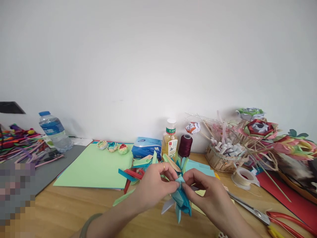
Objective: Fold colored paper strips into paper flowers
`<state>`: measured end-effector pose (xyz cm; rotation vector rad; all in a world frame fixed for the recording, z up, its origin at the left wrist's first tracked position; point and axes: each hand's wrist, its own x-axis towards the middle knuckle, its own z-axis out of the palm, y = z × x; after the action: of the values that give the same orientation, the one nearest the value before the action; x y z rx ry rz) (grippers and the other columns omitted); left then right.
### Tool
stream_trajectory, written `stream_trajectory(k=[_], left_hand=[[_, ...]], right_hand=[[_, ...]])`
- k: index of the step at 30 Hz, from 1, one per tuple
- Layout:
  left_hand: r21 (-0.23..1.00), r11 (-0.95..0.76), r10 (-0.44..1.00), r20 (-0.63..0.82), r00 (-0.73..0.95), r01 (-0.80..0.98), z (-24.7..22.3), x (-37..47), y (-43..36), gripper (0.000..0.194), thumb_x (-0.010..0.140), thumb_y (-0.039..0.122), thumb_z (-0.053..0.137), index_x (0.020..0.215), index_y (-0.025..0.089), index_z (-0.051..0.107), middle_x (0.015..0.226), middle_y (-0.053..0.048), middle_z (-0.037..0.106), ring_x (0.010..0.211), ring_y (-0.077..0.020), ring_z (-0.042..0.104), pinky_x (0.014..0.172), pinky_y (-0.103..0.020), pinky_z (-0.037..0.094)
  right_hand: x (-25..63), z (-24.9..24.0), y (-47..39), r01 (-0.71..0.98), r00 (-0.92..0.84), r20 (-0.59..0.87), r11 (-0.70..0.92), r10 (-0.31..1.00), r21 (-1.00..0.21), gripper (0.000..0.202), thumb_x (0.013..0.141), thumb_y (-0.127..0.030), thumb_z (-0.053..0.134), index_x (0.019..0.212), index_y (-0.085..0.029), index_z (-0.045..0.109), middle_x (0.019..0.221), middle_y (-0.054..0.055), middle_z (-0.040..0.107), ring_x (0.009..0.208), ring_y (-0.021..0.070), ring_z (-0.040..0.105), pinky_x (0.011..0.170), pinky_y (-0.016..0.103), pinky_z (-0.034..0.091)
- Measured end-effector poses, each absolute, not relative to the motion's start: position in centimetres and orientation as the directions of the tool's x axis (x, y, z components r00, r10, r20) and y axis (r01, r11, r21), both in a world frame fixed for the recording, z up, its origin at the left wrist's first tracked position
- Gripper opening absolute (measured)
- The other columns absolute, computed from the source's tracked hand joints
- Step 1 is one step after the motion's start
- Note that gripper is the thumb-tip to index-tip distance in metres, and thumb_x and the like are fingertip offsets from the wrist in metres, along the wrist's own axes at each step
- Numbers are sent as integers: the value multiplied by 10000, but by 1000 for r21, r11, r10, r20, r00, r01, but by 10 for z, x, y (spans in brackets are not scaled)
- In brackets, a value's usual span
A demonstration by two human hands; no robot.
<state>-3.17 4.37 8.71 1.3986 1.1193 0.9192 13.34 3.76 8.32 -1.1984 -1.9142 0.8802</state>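
A bundle of folded blue paper (182, 200) hangs between my two hands, its pointed petals facing down and one whitish petal sticking out to the left. My left hand (158, 183) pinches its top edge from the left, with a ring on one finger. From the right, my right hand (204, 186) grips the same paper between thumb and fingers. The fingertips of both hands nearly meet at the light blue top fold. Behind them lies a pile of folded strips (135, 173) in red, blue, green and peach, partly hidden by my left hand.
Green sheets (94, 168) with small paper flowers lie left. Behind stand a tissue pack (146, 147), a tea bottle (170, 140) and a thread spool (185, 145). Right are a basket (223, 160), tape roll (244, 178), scissors (257, 213) and paper flowers. A water bottle (55, 130) leans far left.
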Motion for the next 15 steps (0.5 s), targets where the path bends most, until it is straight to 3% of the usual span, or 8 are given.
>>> stream_trajectory(k=[6, 10, 12, 15], left_hand=[[971, -41, 974, -13, 225, 234, 90, -30, 39, 40, 641, 161, 600, 647, 169, 561, 673, 6, 576, 617, -115, 530, 575, -228, 436], [901, -219, 965, 144, 217, 375, 89, -28, 35, 87, 668, 108, 541, 621, 180, 531, 652, 6, 568, 601, -108, 526, 531, -202, 410], [799, -383, 921, 293, 257, 463, 86, -27, 34, 131, 687, 76, 508, 610, 182, 504, 635, 7, 551, 583, -101, 507, 528, -199, 388], [544, -601, 795, 483, 366, 586, 78, -29, 35, 166, 745, 63, 453, 640, 183, 502, 633, -6, 538, 567, -104, 477, 538, -219, 359]], right_hand=[[134, 82, 37, 494, -338, 239, 388, 910, -778, 100, 774, -253, 503, 683, -212, 508, 605, -10, 592, 559, 135, 561, 533, 231, 458], [136, 80, 34, 541, -352, 292, 448, 889, -712, 115, 817, -251, 494, 706, -223, 514, 610, -13, 604, 557, 136, 564, 537, 230, 449], [136, 78, 33, 559, -370, 319, 483, 873, -674, 124, 844, -258, 479, 729, -230, 515, 625, -11, 616, 558, 137, 568, 536, 230, 444], [138, 73, 34, 594, -398, 363, 538, 843, -599, 131, 877, -263, 448, 770, -236, 517, 647, -4, 632, 553, 140, 571, 518, 230, 431]])
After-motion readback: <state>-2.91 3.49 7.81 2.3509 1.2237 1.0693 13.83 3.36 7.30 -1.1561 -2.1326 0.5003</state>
